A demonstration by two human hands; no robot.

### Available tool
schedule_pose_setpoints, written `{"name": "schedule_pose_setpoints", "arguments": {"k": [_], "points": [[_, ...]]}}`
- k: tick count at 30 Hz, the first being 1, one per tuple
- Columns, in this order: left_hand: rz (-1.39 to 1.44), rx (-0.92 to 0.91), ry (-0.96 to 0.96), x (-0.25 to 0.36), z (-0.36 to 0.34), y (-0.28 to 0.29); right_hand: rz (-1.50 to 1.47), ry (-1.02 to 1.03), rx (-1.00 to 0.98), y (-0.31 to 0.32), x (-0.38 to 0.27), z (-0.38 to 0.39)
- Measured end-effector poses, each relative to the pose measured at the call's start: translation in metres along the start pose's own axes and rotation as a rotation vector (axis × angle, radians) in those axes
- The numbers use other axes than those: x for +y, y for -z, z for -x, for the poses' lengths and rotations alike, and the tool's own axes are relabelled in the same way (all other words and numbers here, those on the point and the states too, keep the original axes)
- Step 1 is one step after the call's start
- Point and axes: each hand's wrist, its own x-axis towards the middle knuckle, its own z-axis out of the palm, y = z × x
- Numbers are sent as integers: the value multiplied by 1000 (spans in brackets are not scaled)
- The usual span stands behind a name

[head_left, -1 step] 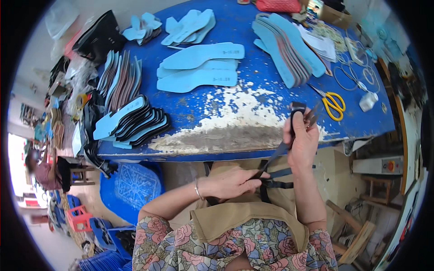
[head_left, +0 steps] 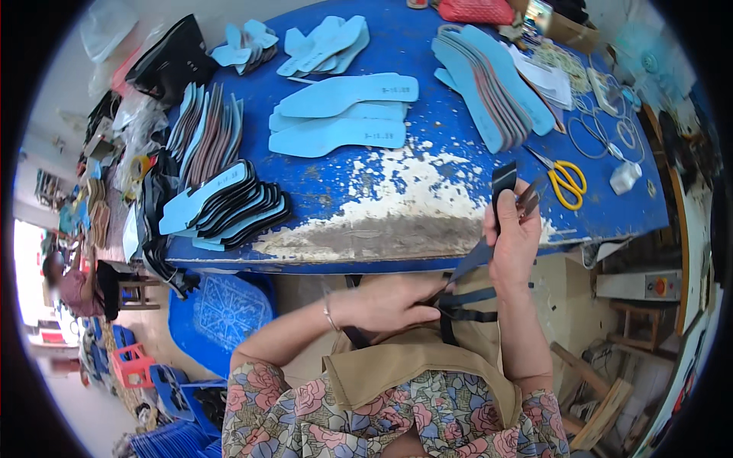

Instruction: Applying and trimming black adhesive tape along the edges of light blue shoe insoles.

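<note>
My right hand (head_left: 513,244) is closed in front of the table's edge, the end of a flat black strap (head_left: 503,179) pinched under its thumb and standing up above it. A small metal tool (head_left: 532,195), possibly thread snips, also sticks out of this hand. From there the strap slopes down to my left hand (head_left: 382,301), which is over my lap, slightly blurred, its fingers closed about the strap's lower part. More black straps (head_left: 467,314) lie across my lap beside the left fingertips, against a tan apron (head_left: 412,362).
Light-blue insole-shaped sheets (head_left: 336,139) lie on the blue table (head_left: 305,172). A black-edged stack (head_left: 221,202) sits front left, another stack (head_left: 481,95) back right. Yellow-handled scissors (head_left: 566,185) and a white bottle (head_left: 625,177) lie right. A blue stool (head_left: 221,317) stands below.
More of the strap's end now stands up above my right hand. My left hand has shifted slightly left and up, blurred by motion.
</note>
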Motion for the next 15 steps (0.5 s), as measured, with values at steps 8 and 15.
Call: {"name": "schedule_pose_setpoints", "arguments": {"k": [8, 15], "points": [[-1125, 1087, 262, -91, -22, 217, 199, -17, -100, -10, 2, -25], [-1077, 890, 634, -104, -52, 238, 354, 109, -184, 15, 8, -26]]}}
